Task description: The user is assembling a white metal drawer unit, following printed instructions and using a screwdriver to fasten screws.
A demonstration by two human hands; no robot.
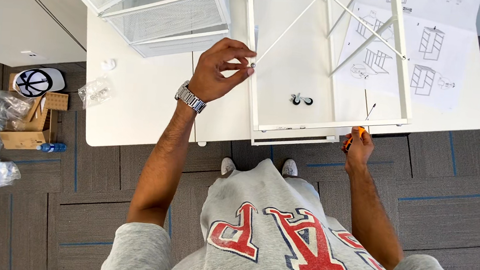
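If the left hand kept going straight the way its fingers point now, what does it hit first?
Probably the white metal frame: the left hand pinches a small screw right at its side rail. Height is unclear.

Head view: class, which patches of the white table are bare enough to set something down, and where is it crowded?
Bare: the table between the left hand and a small plastic bag. Crowded: mesh drawers at the far left, the white frame and instruction sheet to the right.

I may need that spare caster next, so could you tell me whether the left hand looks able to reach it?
Probably yes: the caster lies in the open on the table, just right of the left hand, with only the low frame rail between.
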